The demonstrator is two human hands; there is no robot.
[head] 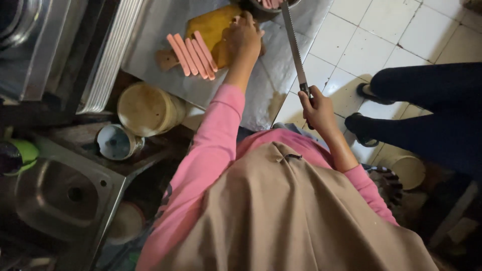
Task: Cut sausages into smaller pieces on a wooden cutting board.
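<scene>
Several pink sausages (193, 54) lie side by side on a yellow wooden cutting board (213, 22) on a steel counter. My left hand (242, 39) rests on the board just right of them, fingers curled down over something I cannot make out. My right hand (317, 106) grips the dark handle of a long serrated knife (293, 45), whose blade points away toward a metal bowl (273, 5) holding more pink pieces at the top edge.
A steel sink (60, 195) sits at the lower left with a green cup (25, 150) beside it. A round wooden lid (145, 108) and a metal cup (116, 142) lie below the counter. Another person's dark-clad legs (427, 105) stand on the white tiled floor at right.
</scene>
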